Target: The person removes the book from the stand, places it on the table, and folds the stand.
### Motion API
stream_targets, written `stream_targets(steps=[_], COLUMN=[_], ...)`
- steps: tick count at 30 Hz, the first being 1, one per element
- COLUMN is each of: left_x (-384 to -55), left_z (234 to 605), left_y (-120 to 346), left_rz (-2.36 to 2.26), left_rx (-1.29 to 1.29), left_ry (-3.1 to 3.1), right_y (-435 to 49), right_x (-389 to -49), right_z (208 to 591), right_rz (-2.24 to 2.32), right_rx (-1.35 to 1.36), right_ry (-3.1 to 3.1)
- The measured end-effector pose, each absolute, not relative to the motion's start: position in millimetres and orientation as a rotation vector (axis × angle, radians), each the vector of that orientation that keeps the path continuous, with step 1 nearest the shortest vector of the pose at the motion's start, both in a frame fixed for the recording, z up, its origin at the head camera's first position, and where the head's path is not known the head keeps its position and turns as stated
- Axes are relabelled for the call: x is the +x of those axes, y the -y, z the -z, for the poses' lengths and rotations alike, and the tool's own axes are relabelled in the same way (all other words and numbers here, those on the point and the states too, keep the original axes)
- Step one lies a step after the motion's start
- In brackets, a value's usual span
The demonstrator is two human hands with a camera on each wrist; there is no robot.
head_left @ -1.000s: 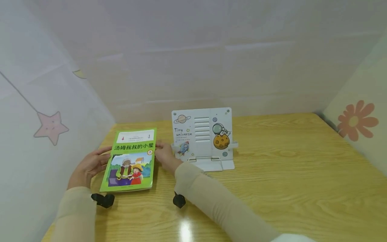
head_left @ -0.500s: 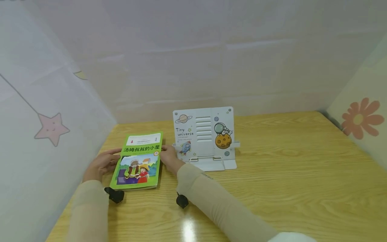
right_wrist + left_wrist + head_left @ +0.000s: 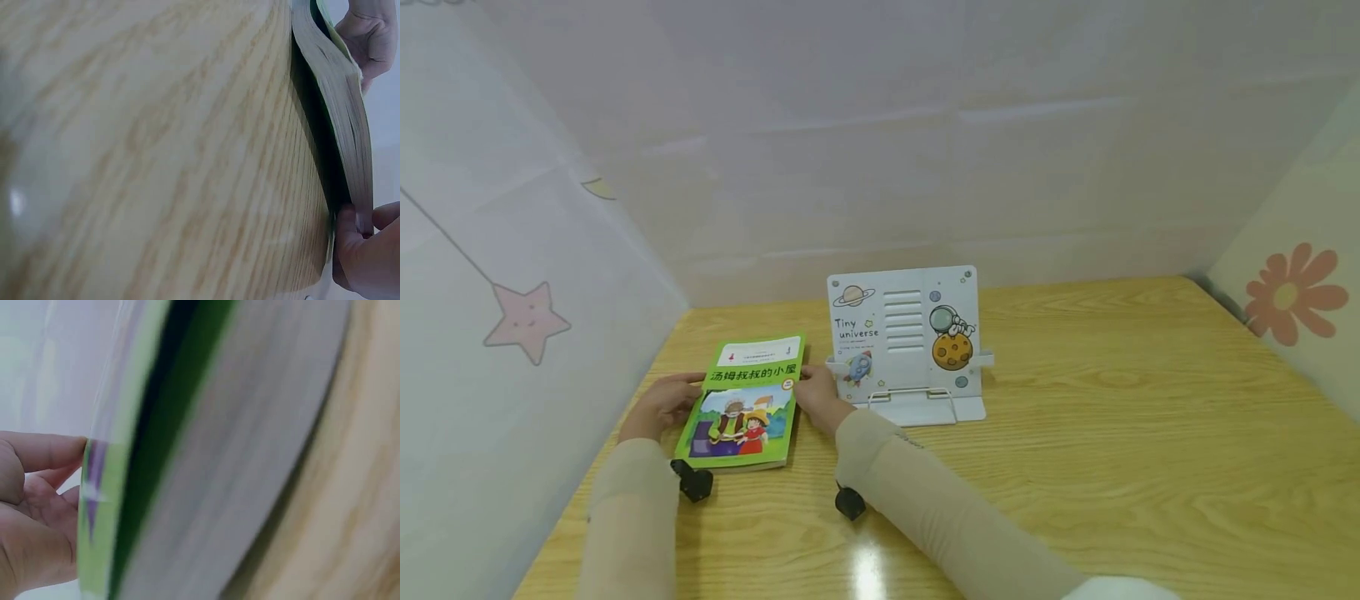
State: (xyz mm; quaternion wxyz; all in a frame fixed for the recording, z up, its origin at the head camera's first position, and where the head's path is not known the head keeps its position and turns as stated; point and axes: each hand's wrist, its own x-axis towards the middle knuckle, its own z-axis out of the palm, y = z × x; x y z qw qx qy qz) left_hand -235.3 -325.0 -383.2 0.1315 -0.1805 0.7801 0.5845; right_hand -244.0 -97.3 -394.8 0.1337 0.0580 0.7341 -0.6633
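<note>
The right hand [image 3: 822, 397] pinches the green storybook [image 3: 741, 417], left of the white bookstand [image 3: 904, 350]; the left hand [image 3: 659, 405] touches its edge, grip unclear. A loose pinch could let pages [image 3: 342, 94] splay.

left hand [image 3: 664, 402]: fingers bent | right hand [image 3: 820, 398]: fingers curled in a pinch | forearms [image 3: 955, 508]: both stretched forward

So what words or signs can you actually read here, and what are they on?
"汤姆叔叔的小屋": on the green book's cover.
"Tiny universe": on the white stand.
Too small to read: the print in the cover's white panel, its round badge, and the lines under "universe".
Right sleeve: a small dark mark, too blurred to tell whether it's text.
</note>
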Motion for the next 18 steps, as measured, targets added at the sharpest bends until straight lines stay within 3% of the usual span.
stream_targets(steps=[18], left_x=[-234], left_z=[380], left_y=[313], left_rz=[-1.412], left_rx=[-0.625], left_ry=[-2.621], right_y=[93], right_x=[-240], right_z=[390], right_rz=[1.832], right_rx=[0.172], right_ry=[-2.131])
